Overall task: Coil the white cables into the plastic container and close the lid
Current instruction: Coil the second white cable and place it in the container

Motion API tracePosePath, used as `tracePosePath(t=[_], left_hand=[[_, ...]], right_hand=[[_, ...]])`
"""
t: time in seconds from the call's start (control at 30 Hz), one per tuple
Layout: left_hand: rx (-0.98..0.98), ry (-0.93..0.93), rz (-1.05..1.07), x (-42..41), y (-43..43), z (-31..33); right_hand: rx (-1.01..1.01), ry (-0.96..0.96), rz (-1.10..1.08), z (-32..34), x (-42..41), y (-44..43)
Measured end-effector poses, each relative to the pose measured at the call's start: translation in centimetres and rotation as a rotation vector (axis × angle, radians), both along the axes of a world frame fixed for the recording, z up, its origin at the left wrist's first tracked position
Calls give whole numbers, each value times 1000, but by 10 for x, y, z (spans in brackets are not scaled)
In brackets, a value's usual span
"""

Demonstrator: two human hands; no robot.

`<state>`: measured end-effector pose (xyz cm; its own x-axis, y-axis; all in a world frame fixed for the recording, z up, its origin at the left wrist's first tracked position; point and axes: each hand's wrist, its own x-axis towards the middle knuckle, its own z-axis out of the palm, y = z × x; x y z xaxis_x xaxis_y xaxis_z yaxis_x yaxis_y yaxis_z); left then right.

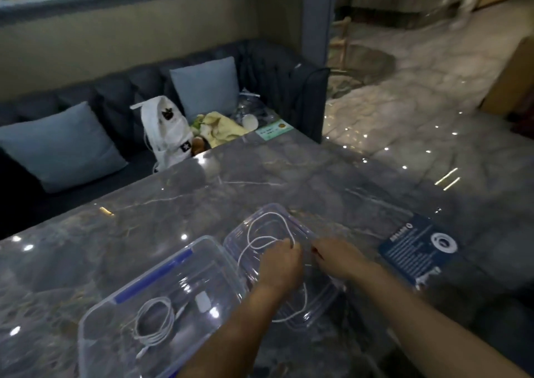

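Got one loose white cable (274, 212) sprawled in wide floppy loops over the lid (320, 299), lid lying flat on the counter (260, 181) right beside the open plastic container (208, 240). Already got a coiled cable (156, 340) sitting inside the container, next to a small white adapter (202, 302). Roughly halfway at a guess: coil this one, drop it in, snap the lid on.

Tips for the coiling bit: keep one hand as the anchor and feed with the other instead of chasing the whole tangle. Match the loop width to the coil already in there for a flat fit. Go with the cable's natural curl, no forcing against the twist, or expect a spring-open on release. Watch the tail trailing toward the near edge of the lid, easy to snag on the rim. Lift well clear before moving over, otherwise risk dragging the lid along.

Hands: left hand (278, 265) knuckles up over the middle of the lid, fingers curled round the cable. Right hand (338, 257) just beside it, fingertips bunched in what looks like a pinch on the same strand, though pretty thin and blurry there. Both forearms bare, reaching in from the bottom edge.

Further out: blue printed card (419, 244) on the counter to the right, dark sofa (121, 97) with a pale cushion (62, 143) behind.
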<state>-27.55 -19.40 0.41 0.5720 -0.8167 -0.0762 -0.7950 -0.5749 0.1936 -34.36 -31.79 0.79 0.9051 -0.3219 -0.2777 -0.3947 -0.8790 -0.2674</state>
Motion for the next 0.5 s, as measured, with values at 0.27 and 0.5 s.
tracePosePath(t=[0.27,0.5], left_hand=[[-74,-176,-184,-26,7,-23],[-216,-135,-169,-14,12,-7]], right_hand=[[-56,57,12,-19,-22,4],[394,34,-100,3,7,4]])
